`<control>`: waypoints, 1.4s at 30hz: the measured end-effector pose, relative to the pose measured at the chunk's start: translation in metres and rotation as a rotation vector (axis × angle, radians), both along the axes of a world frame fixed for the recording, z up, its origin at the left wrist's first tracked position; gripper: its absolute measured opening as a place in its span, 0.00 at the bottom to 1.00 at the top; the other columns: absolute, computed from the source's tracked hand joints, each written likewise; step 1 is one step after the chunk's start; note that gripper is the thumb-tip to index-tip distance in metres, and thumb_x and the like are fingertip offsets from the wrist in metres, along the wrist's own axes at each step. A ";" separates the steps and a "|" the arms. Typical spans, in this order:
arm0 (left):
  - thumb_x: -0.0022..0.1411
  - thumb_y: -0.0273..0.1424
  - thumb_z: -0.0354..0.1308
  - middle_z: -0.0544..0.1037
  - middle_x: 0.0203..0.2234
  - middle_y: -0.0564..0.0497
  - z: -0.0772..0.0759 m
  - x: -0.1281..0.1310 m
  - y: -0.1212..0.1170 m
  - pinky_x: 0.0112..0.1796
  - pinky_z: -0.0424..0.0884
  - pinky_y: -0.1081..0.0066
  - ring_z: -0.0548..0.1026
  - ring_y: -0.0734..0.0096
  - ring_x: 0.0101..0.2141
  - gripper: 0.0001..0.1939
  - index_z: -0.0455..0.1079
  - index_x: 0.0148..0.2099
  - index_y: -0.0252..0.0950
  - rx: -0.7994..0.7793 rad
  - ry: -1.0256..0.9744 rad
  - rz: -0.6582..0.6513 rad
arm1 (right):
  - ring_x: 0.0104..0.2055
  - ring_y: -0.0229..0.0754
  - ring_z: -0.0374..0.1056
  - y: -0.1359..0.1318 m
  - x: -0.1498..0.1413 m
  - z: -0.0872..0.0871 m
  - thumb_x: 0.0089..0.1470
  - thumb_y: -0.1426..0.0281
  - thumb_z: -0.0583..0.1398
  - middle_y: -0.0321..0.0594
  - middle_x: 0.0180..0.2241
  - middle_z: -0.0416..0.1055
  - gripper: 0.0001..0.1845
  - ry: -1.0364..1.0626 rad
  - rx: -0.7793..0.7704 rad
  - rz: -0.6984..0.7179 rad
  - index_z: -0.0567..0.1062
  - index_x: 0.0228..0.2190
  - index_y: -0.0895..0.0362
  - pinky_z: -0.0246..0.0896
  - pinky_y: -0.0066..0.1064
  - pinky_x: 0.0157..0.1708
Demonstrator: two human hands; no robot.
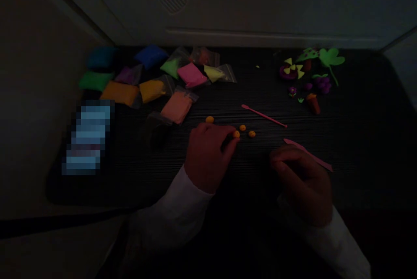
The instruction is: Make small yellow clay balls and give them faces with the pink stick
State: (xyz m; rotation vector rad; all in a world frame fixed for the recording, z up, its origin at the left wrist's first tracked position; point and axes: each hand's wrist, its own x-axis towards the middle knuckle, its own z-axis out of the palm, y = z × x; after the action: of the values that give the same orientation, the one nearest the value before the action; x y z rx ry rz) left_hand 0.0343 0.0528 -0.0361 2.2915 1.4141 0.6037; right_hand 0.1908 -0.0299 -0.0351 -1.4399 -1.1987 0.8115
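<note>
Between the thumb and forefinger of my left hand is a small orange clay ball with a dark speck on it. Two similar orange balls, one just beyond and another to the right, lie on the dark ridged table. A plain orange lump sits behind my left knuckles. My right hand is raised at the right, its thumb and forefinger pinched together; whatever is between them is too small or dark to see. A pink modelling knife lies partly behind that hand, with a thin pink modelling stick farther off.
Several bags of coloured clay, such as a pink one and a peach one, cover the back left. A lit phone lies at far left. Small clay pieces, including purple grapes and a green leafy shape, stand at back right.
</note>
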 end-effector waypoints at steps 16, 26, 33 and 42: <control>0.50 0.23 0.61 0.76 0.34 0.55 0.044 -0.031 -0.041 0.37 0.70 0.72 0.73 0.71 0.37 0.16 0.68 0.41 0.43 -0.233 -0.657 -0.184 | 0.38 0.35 0.67 -0.012 -0.033 0.061 0.46 0.80 0.59 0.35 0.35 0.71 0.13 -0.483 0.214 0.071 0.70 0.35 0.55 0.63 0.28 0.38; 0.48 0.22 0.62 0.77 0.34 0.54 0.048 -0.039 -0.045 0.39 0.70 0.69 0.73 0.69 0.38 0.16 0.69 0.40 0.43 -0.228 -0.748 -0.179 | 0.38 0.33 0.67 -0.015 -0.043 0.069 0.47 0.80 0.58 0.33 0.35 0.71 0.15 -0.461 0.220 0.123 0.69 0.37 0.54 0.63 0.26 0.42; 0.50 0.23 0.61 0.77 0.33 0.53 0.048 -0.039 -0.045 0.37 0.71 0.71 0.74 0.70 0.37 0.14 0.68 0.40 0.41 -0.183 -0.728 -0.162 | 0.38 0.37 0.68 -0.013 -0.046 0.067 0.46 0.80 0.59 0.36 0.35 0.71 0.15 -0.490 0.223 0.083 0.70 0.37 0.54 0.65 0.29 0.38; 0.54 0.30 0.57 0.78 0.36 0.52 0.031 -0.093 -0.004 0.50 0.62 0.60 0.74 0.66 0.40 0.09 0.68 0.40 0.39 0.350 -0.204 0.404 | 0.37 0.40 0.70 -0.019 -0.024 0.039 0.46 0.72 0.60 0.38 0.36 0.72 0.10 -0.488 0.157 -0.038 0.73 0.35 0.55 0.67 0.27 0.34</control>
State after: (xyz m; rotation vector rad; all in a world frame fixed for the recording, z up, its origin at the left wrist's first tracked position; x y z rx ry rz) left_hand -0.0591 0.0489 -0.0053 2.1119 1.7944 1.2566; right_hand 0.1666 -0.0494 0.0034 -1.5720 -1.5540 0.3334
